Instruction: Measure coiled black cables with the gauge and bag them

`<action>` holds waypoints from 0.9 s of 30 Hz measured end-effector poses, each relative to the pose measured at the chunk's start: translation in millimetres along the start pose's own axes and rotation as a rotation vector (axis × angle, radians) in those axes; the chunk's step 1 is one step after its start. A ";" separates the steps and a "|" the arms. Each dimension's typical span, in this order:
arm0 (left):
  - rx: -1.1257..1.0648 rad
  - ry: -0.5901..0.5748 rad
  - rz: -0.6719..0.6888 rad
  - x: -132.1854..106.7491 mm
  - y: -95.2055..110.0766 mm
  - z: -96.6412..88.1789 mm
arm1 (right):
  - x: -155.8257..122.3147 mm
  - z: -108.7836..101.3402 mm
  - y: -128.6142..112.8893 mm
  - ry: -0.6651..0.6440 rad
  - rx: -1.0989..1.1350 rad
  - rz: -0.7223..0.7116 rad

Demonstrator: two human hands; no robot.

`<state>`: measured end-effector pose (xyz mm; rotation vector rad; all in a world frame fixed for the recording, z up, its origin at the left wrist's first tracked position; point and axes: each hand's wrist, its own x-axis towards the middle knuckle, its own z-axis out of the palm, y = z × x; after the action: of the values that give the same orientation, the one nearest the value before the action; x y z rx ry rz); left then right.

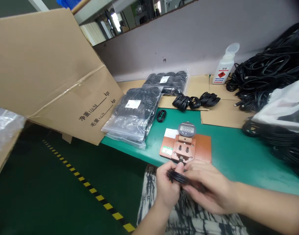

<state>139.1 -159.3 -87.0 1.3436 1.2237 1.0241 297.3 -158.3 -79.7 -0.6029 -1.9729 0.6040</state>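
- Lower centre of the frame: the left hand and right hand meet, both clamped on a coiled black cable. It is held over the lap, just below the desk edge.
- Just above the hands a copper jig carries a gauge and sits close to the desk edge.
- Risk, as I judge it: the coil is pinched only by fingertips, so a loose grip could let it spring open or drop to the floor. A knock from the hands could also push the jig off the edge.
- Left of centre, a clear bag is packed with black coils. A second bag behind it holds the same.
- Upper left: a tilted cardboard box; its contents are hidden.
- Upper right: a white bottle, contents unclear, stands beside a loose heap of cables.
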 end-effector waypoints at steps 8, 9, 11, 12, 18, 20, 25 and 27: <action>0.013 -0.017 -0.002 4.8 3.3 1.3 | -1.7 1.0 4.2 0.002 0.074 0.020; 0.010 -0.022 -0.004 5.0 3.1 1.0 | -2.1 1.3 4.7 0.002 0.080 0.029; 0.006 -0.024 -0.006 5.2 2.4 0.6 | -2.8 1.8 5.5 -0.002 0.095 0.045; 0.007 -0.026 -0.007 5.4 2.2 0.3 | -3.1 1.9 5.7 -0.004 0.099 0.052; 0.007 -0.024 -0.044 6.4 3.1 -0.1 | -3.0 2.1 4.9 0.018 0.064 0.061; -0.006 -0.021 -0.055 6.6 3.2 0.0 | -2.4 2.3 4.4 0.031 0.060 0.057; -0.055 -0.045 -0.093 8.5 2.3 -0.1 | 0.2 -1.5 3.1 0.072 0.106 0.091; -0.081 -0.060 -0.108 9.4 2.0 -0.7 | 1.0 -5.0 2.4 0.074 0.171 0.108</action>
<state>139.9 -149.9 -85.2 1.2244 1.1846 0.9409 301.7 -155.0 -78.4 -0.6195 -1.8065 0.7972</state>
